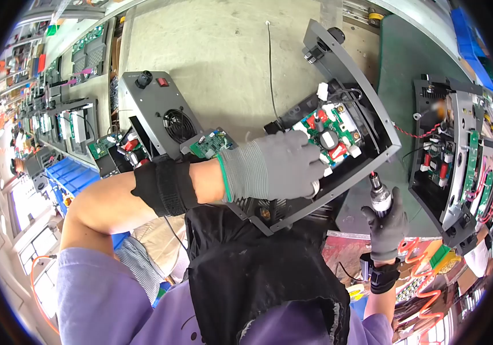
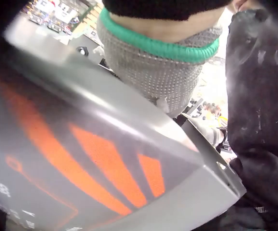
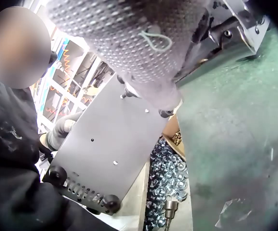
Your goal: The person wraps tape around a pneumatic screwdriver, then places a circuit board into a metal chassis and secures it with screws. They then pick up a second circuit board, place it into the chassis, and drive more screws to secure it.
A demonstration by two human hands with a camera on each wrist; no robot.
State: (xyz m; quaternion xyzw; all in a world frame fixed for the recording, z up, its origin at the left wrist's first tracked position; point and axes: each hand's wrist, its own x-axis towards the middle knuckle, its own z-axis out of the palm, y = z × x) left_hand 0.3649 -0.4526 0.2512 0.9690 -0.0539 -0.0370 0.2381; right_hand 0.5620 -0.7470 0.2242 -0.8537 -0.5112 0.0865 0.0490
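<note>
A grey metal case [image 1: 338, 187] stands tilted and open in front of me, a green circuit board [image 1: 330, 137] with red and white parts inside. My gloved left hand [image 1: 278, 165] grips the case, its fingers over the near inner edge beside the board. In the right wrist view this left hand [image 3: 63, 131] shows at the edge of the case's flat underside [image 3: 115, 139]. My gloved right hand [image 1: 388, 230] holds a silver-bodied power screwdriver [image 1: 380, 198], its tip up close to the case's right rim. A grey panel [image 2: 105, 163] with orange stripes fills much of the left wrist view.
Left of the case stands a grey unit [image 1: 163, 106] with a fan and red switch, a small circuit board [image 1: 213, 144] beside it. Another open chassis [image 1: 450, 161] is at right on the green mat [image 1: 404, 75]. Loose screws [image 3: 165, 178] fill a tray under the case.
</note>
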